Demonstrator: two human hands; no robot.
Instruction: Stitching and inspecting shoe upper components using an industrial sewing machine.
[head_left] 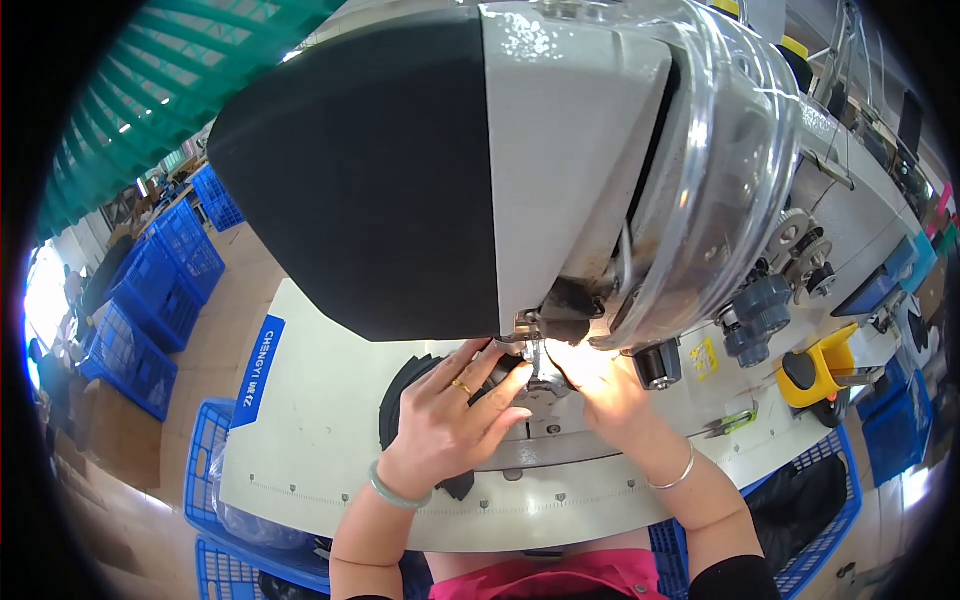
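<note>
The dark cloth (pixel 395 402) lies on the pale table (pixel 310 420) under the left hand (pixel 450 412), just left of the needle area of the sewing machine (pixel 380 190). Its visible part runs mostly away from the person, with a rounded outer edge facing left and the far end bending right toward the needle; a dark pointed corner (pixel 458 487) shows below the palm, aimed at the person, though whether it belongs to the same piece cannot be told. The hand hides the middle, so the cloth's full long axis is unclear. The left hand is spread, fingers extended forward and to the right over the cloth, their tips close to the needle. The right hand (pixel 615 400) reaches in from the other side; glare washes out its fingers, so I cannot tell whether they grip anything. There is one ring (pixel 461 386) on the left hand, one pale green bangle (pixel 398 490) on the left wrist and one silver bangle (pixel 677 475) on the right. On the table to the right are one pair of green snips (pixel 738 423), pointing left, and one yellow holder (pixel 832 368). One blue label (pixel 258 370) sits at the table's left edge. At least three blue crates (pixel 130 360) stand along the left background, overlapping.
</note>
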